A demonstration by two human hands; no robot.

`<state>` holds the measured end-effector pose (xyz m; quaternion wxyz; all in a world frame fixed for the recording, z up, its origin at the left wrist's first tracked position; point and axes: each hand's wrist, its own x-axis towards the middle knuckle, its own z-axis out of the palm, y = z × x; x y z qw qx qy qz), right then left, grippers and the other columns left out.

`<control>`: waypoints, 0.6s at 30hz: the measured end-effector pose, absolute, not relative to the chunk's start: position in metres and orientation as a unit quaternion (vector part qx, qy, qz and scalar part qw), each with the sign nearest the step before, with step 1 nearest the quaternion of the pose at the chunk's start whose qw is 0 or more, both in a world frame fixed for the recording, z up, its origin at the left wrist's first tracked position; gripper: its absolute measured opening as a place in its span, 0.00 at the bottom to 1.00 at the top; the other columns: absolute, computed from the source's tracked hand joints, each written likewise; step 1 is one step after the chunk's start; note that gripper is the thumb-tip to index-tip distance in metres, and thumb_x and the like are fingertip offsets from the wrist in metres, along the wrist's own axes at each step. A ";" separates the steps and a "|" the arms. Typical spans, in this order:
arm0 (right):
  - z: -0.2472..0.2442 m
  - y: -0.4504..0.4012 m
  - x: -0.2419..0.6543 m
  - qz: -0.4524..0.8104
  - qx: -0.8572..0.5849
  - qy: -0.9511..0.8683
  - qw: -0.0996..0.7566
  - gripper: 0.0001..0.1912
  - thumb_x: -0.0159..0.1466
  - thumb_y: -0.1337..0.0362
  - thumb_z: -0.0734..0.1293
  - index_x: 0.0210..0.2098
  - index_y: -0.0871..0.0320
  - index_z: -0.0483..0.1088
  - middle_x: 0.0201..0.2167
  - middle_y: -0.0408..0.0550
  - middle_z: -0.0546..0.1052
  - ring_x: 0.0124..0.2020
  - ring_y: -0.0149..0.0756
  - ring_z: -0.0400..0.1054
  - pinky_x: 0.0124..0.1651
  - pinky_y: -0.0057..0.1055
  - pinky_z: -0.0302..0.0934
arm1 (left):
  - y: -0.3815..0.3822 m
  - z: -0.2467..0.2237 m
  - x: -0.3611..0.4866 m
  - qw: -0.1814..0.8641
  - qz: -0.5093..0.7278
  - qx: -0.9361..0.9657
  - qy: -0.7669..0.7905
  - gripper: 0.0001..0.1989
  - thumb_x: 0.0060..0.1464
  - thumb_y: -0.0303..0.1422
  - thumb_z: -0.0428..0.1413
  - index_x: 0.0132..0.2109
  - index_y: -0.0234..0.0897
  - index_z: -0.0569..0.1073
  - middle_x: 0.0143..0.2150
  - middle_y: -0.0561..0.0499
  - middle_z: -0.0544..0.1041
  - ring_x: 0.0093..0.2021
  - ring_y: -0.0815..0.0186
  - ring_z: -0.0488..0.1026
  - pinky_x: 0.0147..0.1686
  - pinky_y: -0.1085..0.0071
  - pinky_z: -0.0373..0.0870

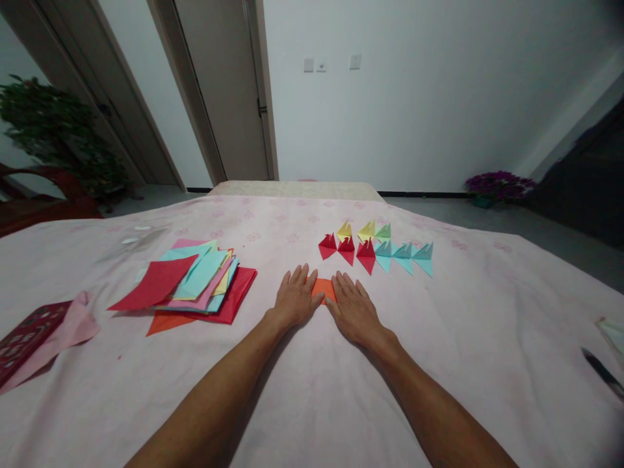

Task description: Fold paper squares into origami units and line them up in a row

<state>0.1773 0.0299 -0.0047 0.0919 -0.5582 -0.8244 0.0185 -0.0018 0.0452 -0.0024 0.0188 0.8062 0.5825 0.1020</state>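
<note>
A small orange paper (324,290) lies flat on the pink cloth between my two hands. My left hand (296,298) rests palm down over its left side, fingers spread. Over its right side lies my right hand (353,305), also flat with the fingers apart. Both hands cover the paper's ends, and both thumbs touch it. Just beyond them stand several folded paper birds: red ones (366,255), light blue ones (403,257), yellow ones (344,231) and a green one (383,232).
Left of my hands is a pile of coloured paper sheets (199,276). A dark red packet (32,335) with pink paper (73,331) lies at the far left. A black pen (602,370) is at the right edge of the cloth-covered table (463,364).
</note>
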 end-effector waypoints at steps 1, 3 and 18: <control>-0.006 0.030 0.178 0.017 -0.563 -0.821 0.092 0.34 0.71 0.52 0.49 0.69 0.67 0.49 0.71 0.58 0.49 0.72 0.45 0.39 0.71 0.48 0.33 | 0.047 -0.004 -0.004 0.018 0.103 0.804 0.586 0.33 0.64 0.49 0.42 0.69 0.36 0.56 0.72 0.37 0.52 0.71 0.48 0.47 0.66 0.46 0.45; -0.007 0.030 0.178 0.015 -0.570 -0.816 0.092 0.33 0.71 0.54 0.50 0.69 0.67 0.49 0.71 0.59 0.48 0.72 0.45 0.38 0.71 0.48 0.32 | 0.049 -0.006 -0.009 0.012 0.105 0.798 0.593 0.33 0.64 0.49 0.42 0.69 0.36 0.55 0.72 0.37 0.51 0.71 0.48 0.47 0.66 0.47 0.44; -0.007 0.038 0.207 0.017 -0.630 -0.775 0.053 0.31 0.72 0.54 0.48 0.71 0.59 0.46 0.72 0.46 0.45 0.72 0.43 0.36 0.70 0.48 0.31 | 0.049 -0.007 -0.016 -0.001 0.076 0.768 0.636 0.32 0.66 0.48 0.36 0.70 0.37 0.53 0.73 0.40 0.50 0.72 0.52 0.46 0.66 0.50 0.44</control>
